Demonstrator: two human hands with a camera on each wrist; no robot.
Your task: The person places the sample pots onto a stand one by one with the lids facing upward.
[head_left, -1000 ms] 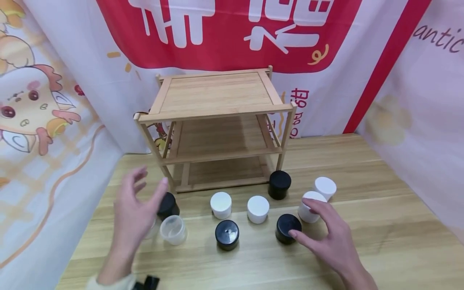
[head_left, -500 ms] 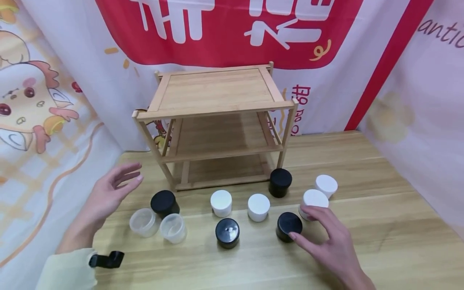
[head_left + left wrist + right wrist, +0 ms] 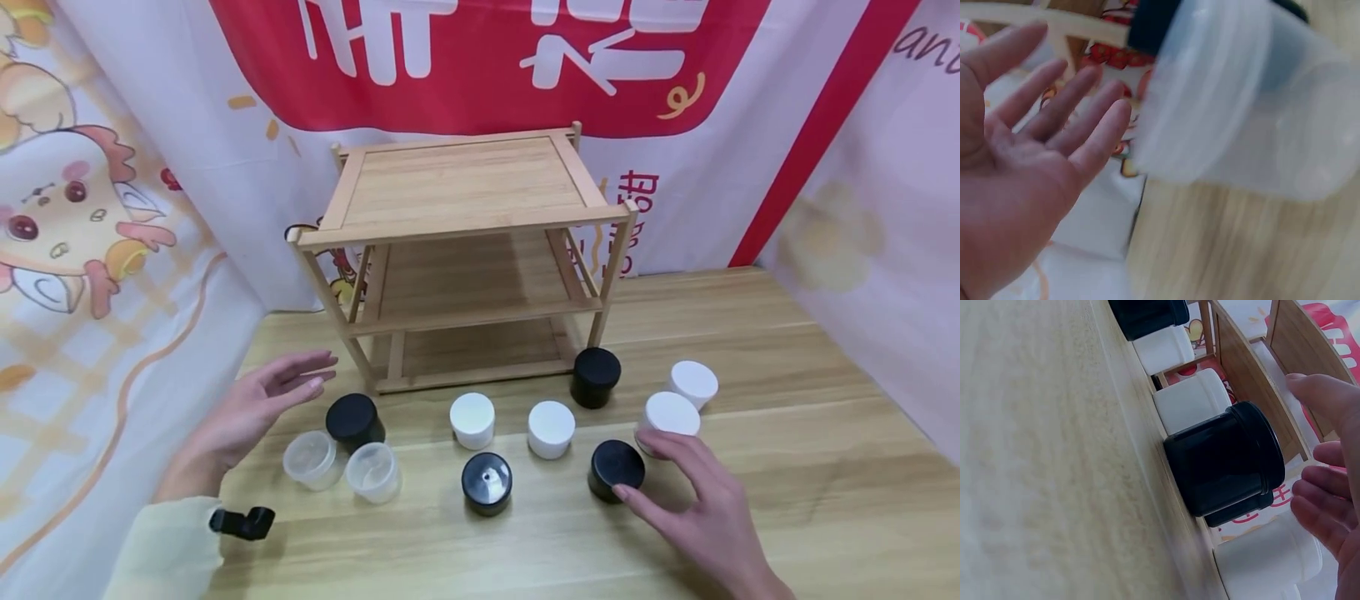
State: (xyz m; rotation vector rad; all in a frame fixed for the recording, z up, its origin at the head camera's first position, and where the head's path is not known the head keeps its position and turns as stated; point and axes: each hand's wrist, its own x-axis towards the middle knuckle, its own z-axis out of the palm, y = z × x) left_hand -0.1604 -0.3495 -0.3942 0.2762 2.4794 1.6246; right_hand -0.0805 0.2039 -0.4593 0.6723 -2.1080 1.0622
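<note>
One left hand (image 3: 257, 407), fingers extended, near two clear cups (image 3: 382, 488) and a black jar (image 3: 356, 422). One right hand (image 3: 714, 512), thumb and fingers apart, just beside a second black jar (image 3: 617, 468), upright on the wooden table (image 3: 525, 554) near a white jar (image 3: 672, 414).

Worktop (image 3: 390, 558): passable at near middle.
Wooden rack (image 3: 465, 183): bars the far middle.
Right grip (image 3: 705, 512): black jar (image 3: 617, 469), white jar (image 3: 671, 412) directly ahead.
</note>
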